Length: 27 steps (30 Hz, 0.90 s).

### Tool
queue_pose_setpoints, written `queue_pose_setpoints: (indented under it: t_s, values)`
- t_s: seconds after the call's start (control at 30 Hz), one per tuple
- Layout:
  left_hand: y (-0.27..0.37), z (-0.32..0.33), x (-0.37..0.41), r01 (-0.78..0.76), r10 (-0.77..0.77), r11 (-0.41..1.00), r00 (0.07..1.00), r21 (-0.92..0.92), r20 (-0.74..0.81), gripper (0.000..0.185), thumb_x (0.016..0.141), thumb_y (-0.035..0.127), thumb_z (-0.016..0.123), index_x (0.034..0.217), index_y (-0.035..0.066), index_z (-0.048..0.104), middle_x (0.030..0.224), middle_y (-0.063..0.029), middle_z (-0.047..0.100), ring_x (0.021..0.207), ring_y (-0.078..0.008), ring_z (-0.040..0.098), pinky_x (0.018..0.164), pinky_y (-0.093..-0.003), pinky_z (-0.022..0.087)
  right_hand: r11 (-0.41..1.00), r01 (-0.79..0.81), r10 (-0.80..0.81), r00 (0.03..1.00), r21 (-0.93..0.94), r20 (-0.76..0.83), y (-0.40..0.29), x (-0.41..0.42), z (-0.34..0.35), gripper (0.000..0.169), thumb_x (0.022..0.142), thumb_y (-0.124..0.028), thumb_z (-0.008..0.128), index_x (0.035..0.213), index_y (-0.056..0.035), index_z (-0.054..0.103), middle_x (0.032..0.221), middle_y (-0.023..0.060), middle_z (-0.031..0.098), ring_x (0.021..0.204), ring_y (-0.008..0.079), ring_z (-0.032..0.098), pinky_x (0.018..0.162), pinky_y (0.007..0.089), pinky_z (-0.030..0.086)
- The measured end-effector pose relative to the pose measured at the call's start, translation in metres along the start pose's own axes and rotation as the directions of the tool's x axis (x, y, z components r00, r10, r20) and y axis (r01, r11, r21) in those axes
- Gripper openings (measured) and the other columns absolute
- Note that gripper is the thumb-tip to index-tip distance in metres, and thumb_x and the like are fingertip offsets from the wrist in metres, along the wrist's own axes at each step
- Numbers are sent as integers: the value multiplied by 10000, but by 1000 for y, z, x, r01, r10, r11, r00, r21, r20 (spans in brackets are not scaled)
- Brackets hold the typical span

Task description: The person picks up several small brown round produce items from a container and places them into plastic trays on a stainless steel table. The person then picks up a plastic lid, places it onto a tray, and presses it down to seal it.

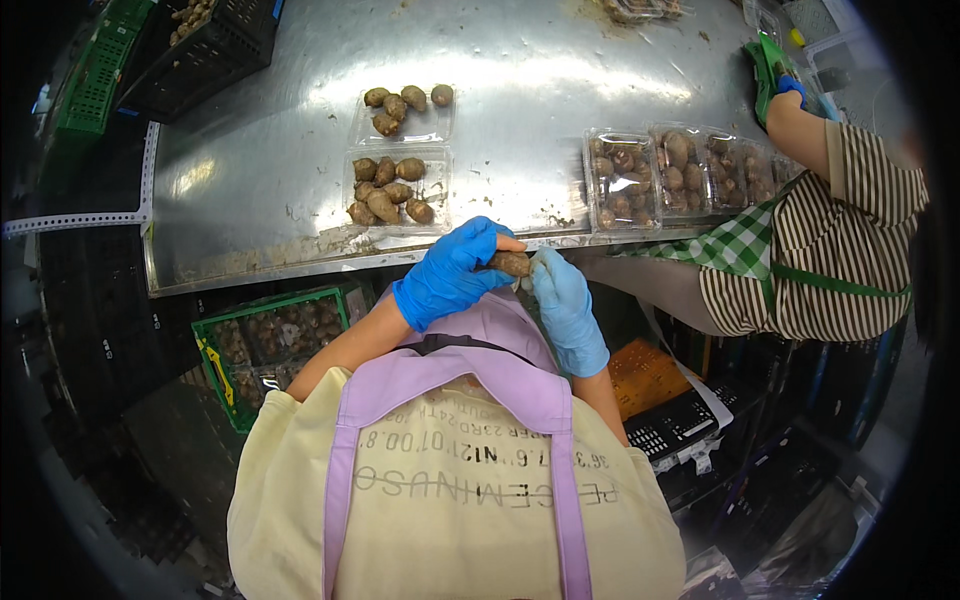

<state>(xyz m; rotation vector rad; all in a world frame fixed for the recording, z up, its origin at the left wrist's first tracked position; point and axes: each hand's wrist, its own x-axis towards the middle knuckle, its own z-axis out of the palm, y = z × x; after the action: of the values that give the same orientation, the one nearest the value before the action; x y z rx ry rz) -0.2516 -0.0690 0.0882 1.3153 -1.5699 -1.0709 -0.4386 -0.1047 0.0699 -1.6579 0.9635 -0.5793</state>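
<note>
My left hand [452, 271], in a dark blue glove with a bare thumb tip showing, grips a brown taro-like tuber [511, 262] just off the table's front edge. My right hand [564, 309], in a light blue glove, has its fingers closed at the tuber's right end; whether they pinch something is hard to see. Beyond my hands, an opened clear plastic clamshell box [442, 187] lies on the metal table [517, 90]. Several tubers [384, 204] fill its near half, and several more [394, 106] rest in the far half.
Filled clamshell boxes [622, 180] stand in a row at the right. Beside them a co-worker in a striped top [817, 225] holds a green object [765, 75]. A black crate [217, 67] sits back left; a green crate of packed tubers [270, 300] is below the table at left.
</note>
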Motion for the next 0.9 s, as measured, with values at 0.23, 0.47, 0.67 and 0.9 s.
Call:
queue_pose_setpoints:
  t_s: [0.23, 0.47, 0.67, 0.9]
  values:
    - [-2, -2, 1, -59, 62, 996, 997, 61, -49, 372, 718, 33, 691, 1077, 97, 615, 897, -75, 552, 807, -218, 549, 722, -292, 448, 975, -98, 111, 992, 198, -52, 4, -2, 14, 233, 916, -247, 462, 894, -16, 490, 738, 157, 598, 650, 305, 599, 571, 367, 461]
    - [-7, -6, 4, -184, 206, 951, 976, 249, -67, 404, 688, 7, 695, 1075, 95, 618, 898, -65, 567, 806, -203, 547, 710, -288, 441, 985, -25, 18, 999, -168, -46, -9, 6, 10, 218, 923, -224, 451, 903, -10, 488, 742, 155, 600, 650, 287, 605, 579, 348, 469]
    - [-16, -7, 3, 134, -145, 975, 988, -176, -53, 416, 670, -3, 704, 1064, 107, 627, 868, -37, 553, 772, -151, 523, 677, -259, 423, 790, -152, 244, 967, 594, -78, -8, 5, 26, 255, 931, -259, 453, 927, -7, 499, 707, 140, 600, 623, 246, 595, 582, 316, 460]
    - [-16, -13, -1, 48, -53, 998, 993, -51, -106, 343, 717, 67, 711, 1047, 112, 630, 829, -49, 533, 715, -164, 523, 641, -271, 428, 961, 28, -45, 997, -274, -56, -18, 16, 18, 226, 916, -237, 471, 844, -23, 487, 691, 144, 592, 608, 324, 585, 535, 383, 447]
